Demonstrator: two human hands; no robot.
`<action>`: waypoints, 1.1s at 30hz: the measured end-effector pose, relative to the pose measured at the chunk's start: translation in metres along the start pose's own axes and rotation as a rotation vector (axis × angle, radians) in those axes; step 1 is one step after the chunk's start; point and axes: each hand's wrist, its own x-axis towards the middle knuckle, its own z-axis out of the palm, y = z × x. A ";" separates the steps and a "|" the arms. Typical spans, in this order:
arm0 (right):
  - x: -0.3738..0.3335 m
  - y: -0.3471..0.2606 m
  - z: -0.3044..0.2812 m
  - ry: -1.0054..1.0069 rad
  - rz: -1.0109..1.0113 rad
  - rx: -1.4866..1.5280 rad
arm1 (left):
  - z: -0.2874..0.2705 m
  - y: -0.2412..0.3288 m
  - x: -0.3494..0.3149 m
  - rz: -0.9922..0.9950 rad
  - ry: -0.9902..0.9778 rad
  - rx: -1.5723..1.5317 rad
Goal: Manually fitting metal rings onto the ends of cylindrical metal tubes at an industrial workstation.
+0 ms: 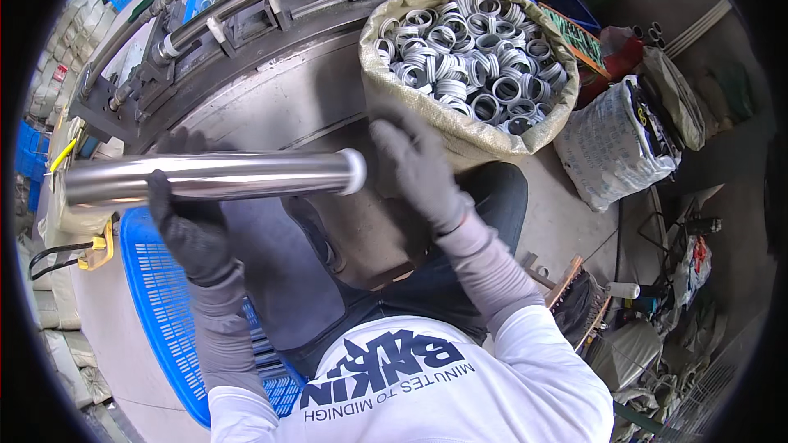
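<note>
A shiny metal tube lies level across my left hand, whose gloved thumb and fingers wrap round it. A white ring is fitted on the tube's right end. My right hand, also in a dark grey glove, is apart from the tube, between that ringed end and a sack. Its fingers are stretched out, slightly blurred, and nothing shows in them. The large woven sack is open and heaped with many white and grey rings.
A long metal machine bed with tubes on it curves across the upper left. Beside my left arm stands a blue plastic basket holding metal tubes. A full white sack leans at the right. A wooden-framed rack stands by my right elbow.
</note>
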 end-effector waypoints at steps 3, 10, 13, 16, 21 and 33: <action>0.052 -0.003 -0.084 0.227 -0.403 -0.700 | 0.004 0.042 0.010 0.116 -0.180 0.434; 0.096 0.000 -0.207 -0.264 0.051 -1.641 | -0.002 -0.006 -0.024 0.283 -0.758 1.517; 0.098 0.018 -0.210 -0.306 0.032 -1.717 | -0.026 -0.034 -0.039 0.164 -0.846 1.658; 0.099 0.023 -0.209 -0.308 0.099 -1.696 | -0.030 -0.045 -0.041 0.184 -0.855 1.743; 0.086 0.037 -0.226 -0.066 -0.253 -1.491 | -0.034 -0.044 -0.039 0.214 -0.843 1.730; 0.019 -0.038 -0.049 -0.803 0.112 -0.681 | -0.033 -0.041 -0.041 0.225 -0.935 1.593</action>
